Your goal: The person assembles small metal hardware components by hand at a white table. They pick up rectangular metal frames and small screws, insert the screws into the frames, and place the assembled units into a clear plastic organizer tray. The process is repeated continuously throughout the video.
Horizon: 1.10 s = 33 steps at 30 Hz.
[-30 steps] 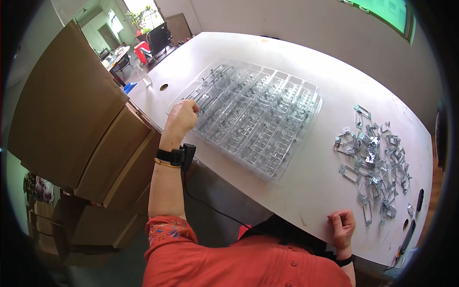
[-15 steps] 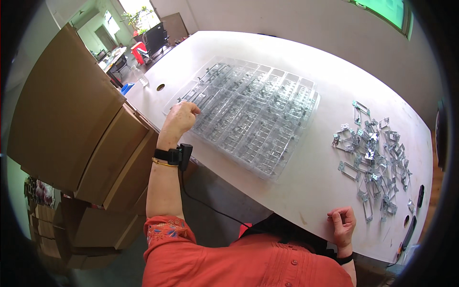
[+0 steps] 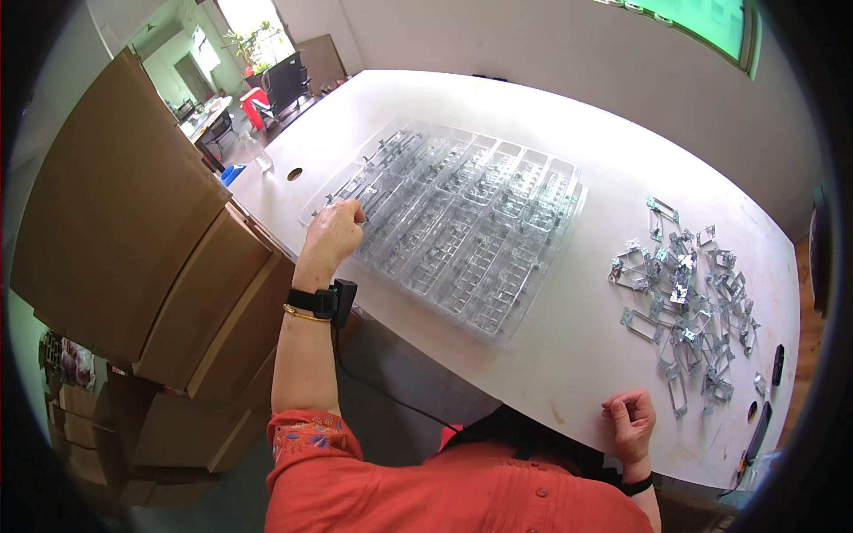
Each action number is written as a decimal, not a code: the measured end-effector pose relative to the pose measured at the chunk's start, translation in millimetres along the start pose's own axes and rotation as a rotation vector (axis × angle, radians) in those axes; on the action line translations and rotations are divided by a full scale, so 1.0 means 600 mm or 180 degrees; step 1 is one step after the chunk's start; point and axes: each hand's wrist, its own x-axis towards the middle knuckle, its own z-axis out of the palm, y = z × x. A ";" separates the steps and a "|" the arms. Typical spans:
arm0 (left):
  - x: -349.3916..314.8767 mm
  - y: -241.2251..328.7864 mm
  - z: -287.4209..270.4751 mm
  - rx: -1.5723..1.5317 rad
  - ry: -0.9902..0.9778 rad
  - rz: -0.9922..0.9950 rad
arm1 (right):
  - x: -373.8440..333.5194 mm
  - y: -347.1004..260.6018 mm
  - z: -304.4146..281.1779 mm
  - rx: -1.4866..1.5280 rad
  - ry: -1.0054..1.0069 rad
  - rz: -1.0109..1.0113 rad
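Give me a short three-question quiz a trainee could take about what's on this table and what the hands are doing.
1. True or false: the left hand rests at the near-left corner of the clear plastic compartment tray.
2. Where does the pile of small metal brackets lie? A) inside the tray B) loose on the white table, right of the tray C) on the cardboard boxes
3. Fill in: the right hand is curled at the table's ____ edge, apart from the brackets.

Key
1. True
2. B
3. near
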 end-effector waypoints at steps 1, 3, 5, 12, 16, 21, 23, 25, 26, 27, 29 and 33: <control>-0.001 0.004 -0.003 -0.0022 0.0004 -0.0015 | 0.000 0.000 0.000 0.0002 0.0004 -0.0018; -0.004 0.011 -0.008 -0.0063 -0.0001 -0.0047 | 0.000 -0.002 0.001 -0.0021 0.0026 0.0006; -0.008 0.020 -0.017 -0.0135 -0.0013 -0.0088 | 0.000 -0.003 0.001 -0.0025 0.0035 0.0013; -0.058 0.067 -0.031 -0.0230 0.1020 0.0477 | 0.001 -0.002 0.004 0.0033 0.0031 0.0010; -0.137 0.190 -0.040 -0.1038 0.1300 0.0852 | 0.000 -0.004 0.004 0.0026 0.0051 0.0038; -0.260 0.321 0.005 -0.1761 0.0966 0.2002 | 0.000 0.009 0.001 -0.0047 0.0022 -0.0022; -0.308 0.370 0.018 -0.1740 0.0493 0.2246 | 0.001 0.003 -0.001 -0.0069 -0.0053 -0.0003; -0.336 0.415 0.049 -0.2062 0.0136 0.2550 | -0.002 -0.011 -0.005 -0.0137 -0.0110 0.0095; -0.348 0.433 0.057 -0.2201 -0.0118 0.2630 | -0.005 -0.015 -0.010 -0.0128 -0.0139 0.0162; -0.356 0.449 0.070 -0.2157 -0.0235 0.2723 | -0.010 -0.018 -0.016 -0.0110 -0.0141 0.0239; -0.367 0.482 0.102 -0.2125 -0.0528 0.2992 | -0.020 -0.026 -0.032 -0.0363 -0.0150 0.0391; -0.368 0.522 0.117 -0.1890 -0.0891 0.3019 | -0.038 -0.030 -0.072 -0.0532 -0.0148 0.0607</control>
